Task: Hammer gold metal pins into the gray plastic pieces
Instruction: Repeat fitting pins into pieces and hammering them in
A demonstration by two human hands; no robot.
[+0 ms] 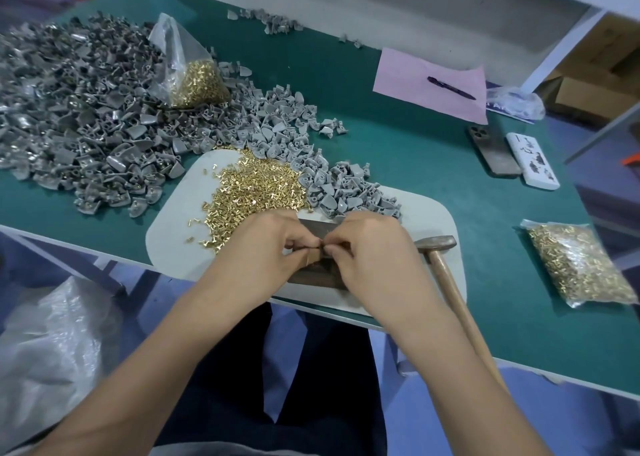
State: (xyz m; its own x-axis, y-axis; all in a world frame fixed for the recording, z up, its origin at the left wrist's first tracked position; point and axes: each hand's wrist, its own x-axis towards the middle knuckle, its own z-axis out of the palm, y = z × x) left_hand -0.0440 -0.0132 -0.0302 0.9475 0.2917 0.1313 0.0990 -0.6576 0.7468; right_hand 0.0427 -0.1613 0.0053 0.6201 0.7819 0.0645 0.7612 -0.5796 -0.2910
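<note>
My left hand (pixel 273 244) and right hand (pixel 367 244) pinch something small, fingers curled; hammer (pixel 437 248) idle at three o'clock, gray pieces (pixel 332 182) heaped unpinned.

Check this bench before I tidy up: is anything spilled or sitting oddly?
The hammer lies on the white mat with its handle overhanging the table edge. A few gold pins have strayed left from their pile; gray pieces lie scattered at the far edge.

Bare left hand (pixel 266 244) and right hand (pixel 374 248), forearms unsleeved, no rings or watch; dark trousers (pixel 242 369) below.
</note>
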